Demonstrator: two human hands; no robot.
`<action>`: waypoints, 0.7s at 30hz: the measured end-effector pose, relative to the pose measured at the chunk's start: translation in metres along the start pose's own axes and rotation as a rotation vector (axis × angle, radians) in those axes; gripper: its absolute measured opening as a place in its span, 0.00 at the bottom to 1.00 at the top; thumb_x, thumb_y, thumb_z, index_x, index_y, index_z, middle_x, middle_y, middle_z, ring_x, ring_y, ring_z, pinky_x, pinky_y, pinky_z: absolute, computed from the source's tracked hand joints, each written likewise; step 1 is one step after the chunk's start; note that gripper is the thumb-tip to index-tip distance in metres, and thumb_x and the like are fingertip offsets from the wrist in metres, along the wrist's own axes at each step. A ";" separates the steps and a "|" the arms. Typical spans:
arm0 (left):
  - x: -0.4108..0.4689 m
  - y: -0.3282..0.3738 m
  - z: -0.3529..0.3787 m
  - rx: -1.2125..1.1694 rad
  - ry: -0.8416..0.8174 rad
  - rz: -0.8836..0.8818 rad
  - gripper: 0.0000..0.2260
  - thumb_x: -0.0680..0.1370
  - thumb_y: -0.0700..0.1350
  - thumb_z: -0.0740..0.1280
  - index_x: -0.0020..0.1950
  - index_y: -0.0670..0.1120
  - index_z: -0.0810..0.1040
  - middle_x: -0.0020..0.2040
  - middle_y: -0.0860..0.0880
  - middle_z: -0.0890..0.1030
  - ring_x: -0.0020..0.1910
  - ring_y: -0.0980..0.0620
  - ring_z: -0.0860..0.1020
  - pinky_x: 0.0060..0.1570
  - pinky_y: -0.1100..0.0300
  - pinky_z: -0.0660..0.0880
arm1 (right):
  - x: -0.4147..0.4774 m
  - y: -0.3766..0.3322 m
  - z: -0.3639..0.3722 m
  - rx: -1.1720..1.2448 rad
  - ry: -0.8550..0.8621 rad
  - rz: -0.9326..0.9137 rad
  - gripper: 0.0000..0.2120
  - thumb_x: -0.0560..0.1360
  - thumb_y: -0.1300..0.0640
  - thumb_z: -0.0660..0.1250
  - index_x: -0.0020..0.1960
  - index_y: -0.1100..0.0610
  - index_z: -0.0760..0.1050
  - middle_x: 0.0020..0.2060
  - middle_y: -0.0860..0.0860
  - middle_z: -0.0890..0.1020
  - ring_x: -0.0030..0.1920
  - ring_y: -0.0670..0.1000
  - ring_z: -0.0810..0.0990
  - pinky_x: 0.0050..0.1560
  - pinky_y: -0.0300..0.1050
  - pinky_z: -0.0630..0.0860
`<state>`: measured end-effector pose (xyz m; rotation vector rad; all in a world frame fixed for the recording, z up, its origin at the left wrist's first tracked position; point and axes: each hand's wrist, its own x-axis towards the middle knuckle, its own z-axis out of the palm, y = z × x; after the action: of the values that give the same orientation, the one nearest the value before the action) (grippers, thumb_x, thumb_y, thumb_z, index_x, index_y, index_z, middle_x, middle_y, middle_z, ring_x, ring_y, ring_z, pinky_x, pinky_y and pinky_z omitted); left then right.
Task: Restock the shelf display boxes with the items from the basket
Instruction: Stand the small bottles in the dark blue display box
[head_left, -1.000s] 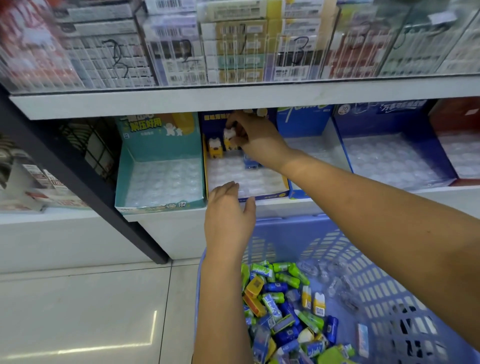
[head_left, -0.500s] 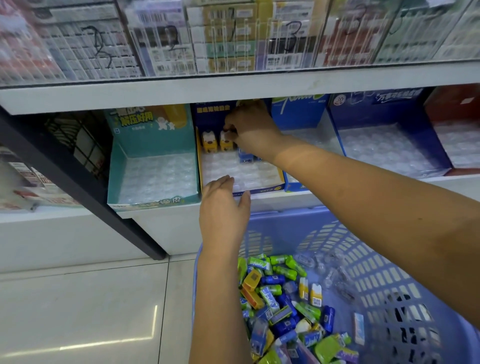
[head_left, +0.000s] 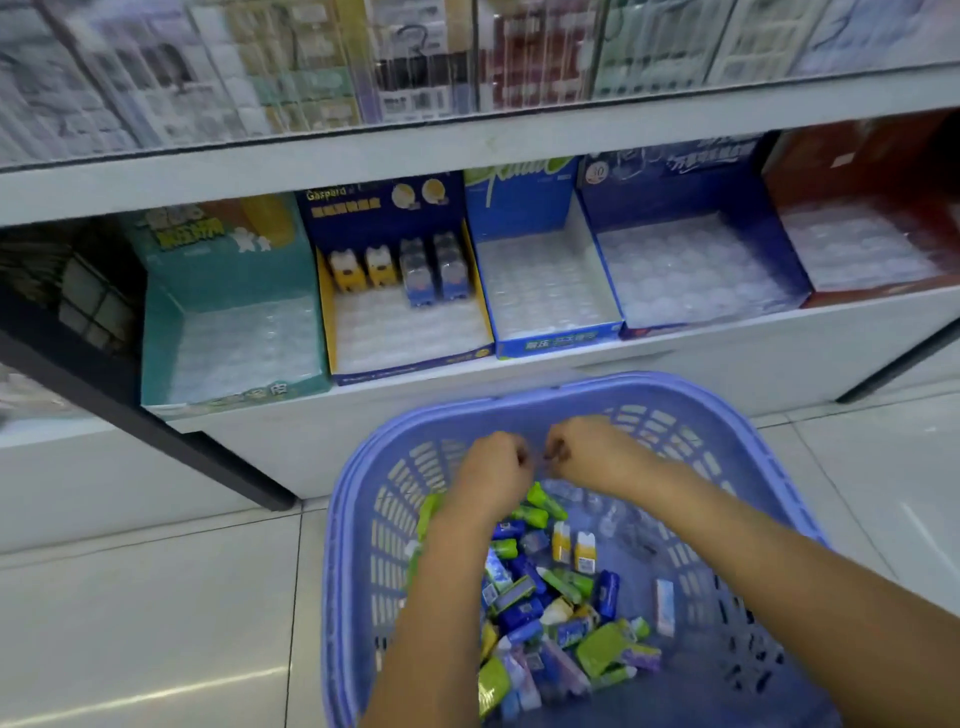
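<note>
A purple plastic basket (head_left: 691, 400) stands on the floor below the shelf, holding several small packs in green, blue, yellow and white (head_left: 540, 597). My left hand (head_left: 491, 467) and my right hand (head_left: 592, 452) hover close together over the far part of the basket, fingers curled downward. Blur hides whether either hand holds anything. On the shelf, the dark blue display box (head_left: 353, 364) has two yellow items (head_left: 363, 267) and two blue items (head_left: 436, 275) standing at its back. The teal box (head_left: 156, 338) beside it shows only its clear tray.
To the right stand a light blue box (head_left: 558, 340), another dark blue box (head_left: 587, 218) and a red box (head_left: 852, 161), each with a clear blister tray. A glass-fronted shelf of cartons (head_left: 415, 78) runs above. A black frame post (head_left: 156, 431) slants down at left onto the tiled floor.
My right hand has left the dark blue box and my left hand its front edge. Both have dropped to the basket. The view has tilted down and pulled back.
</note>
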<state>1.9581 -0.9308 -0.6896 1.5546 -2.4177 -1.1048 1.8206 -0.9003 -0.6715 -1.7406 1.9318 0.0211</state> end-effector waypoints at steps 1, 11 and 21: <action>0.002 0.000 0.023 0.017 -0.091 0.005 0.08 0.77 0.43 0.64 0.49 0.41 0.81 0.48 0.38 0.82 0.50 0.42 0.80 0.46 0.53 0.73 | 0.001 0.015 0.018 -0.027 -0.096 0.053 0.11 0.75 0.56 0.65 0.54 0.58 0.80 0.51 0.57 0.83 0.54 0.56 0.80 0.51 0.44 0.73; 0.014 -0.028 0.142 0.319 -0.276 0.061 0.16 0.76 0.36 0.60 0.64 0.40 0.70 0.63 0.41 0.72 0.63 0.42 0.70 0.62 0.51 0.67 | -0.003 0.085 0.117 0.048 -0.421 0.019 0.21 0.80 0.57 0.59 0.70 0.64 0.63 0.65 0.60 0.73 0.61 0.56 0.74 0.58 0.44 0.65; 0.024 -0.019 0.155 0.343 -0.274 -0.057 0.13 0.81 0.39 0.55 0.64 0.38 0.70 0.64 0.40 0.72 0.62 0.42 0.71 0.58 0.53 0.70 | 0.007 0.092 0.127 0.092 -0.314 -0.001 0.05 0.76 0.62 0.62 0.50 0.59 0.76 0.44 0.55 0.77 0.45 0.53 0.75 0.46 0.40 0.72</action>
<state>1.8977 -0.8728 -0.8234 1.6683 -2.8916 -1.0114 1.7824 -0.8462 -0.8132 -1.5726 1.6775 0.1902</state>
